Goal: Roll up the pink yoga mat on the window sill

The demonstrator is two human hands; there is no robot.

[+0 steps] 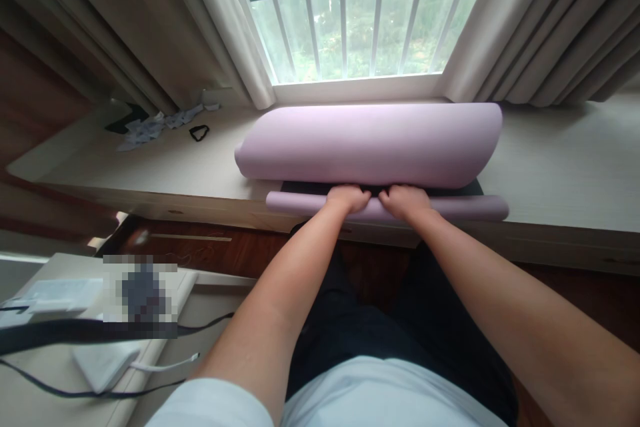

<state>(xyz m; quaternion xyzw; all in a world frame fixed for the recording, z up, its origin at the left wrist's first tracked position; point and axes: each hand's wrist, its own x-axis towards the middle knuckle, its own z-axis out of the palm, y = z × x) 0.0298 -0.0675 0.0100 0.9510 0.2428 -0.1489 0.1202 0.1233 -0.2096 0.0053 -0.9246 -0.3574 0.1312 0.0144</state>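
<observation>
A lilac yoga mat (370, 140) with a dark underside lies along the sill below the window. Its far part forms a thick, loose roll, and its near end is a thin, tight roll at the sill's front edge. My left hand (350, 198) is closed over the thin roll left of its middle. Just to the right, my right hand (404, 201) grips the same roll, thumbs nearly meeting. A strip of the dark underside shows between the two rolls. The fingertips are hidden.
On the sill's left lie crumpled papers (145, 130) and a small black loop (199, 133). Curtains (560, 20) hang beside the barred window (360, 20). A pale desk (170, 307) at lower left carries a white box-like item (103, 365), a cable (167, 367) and dark straps.
</observation>
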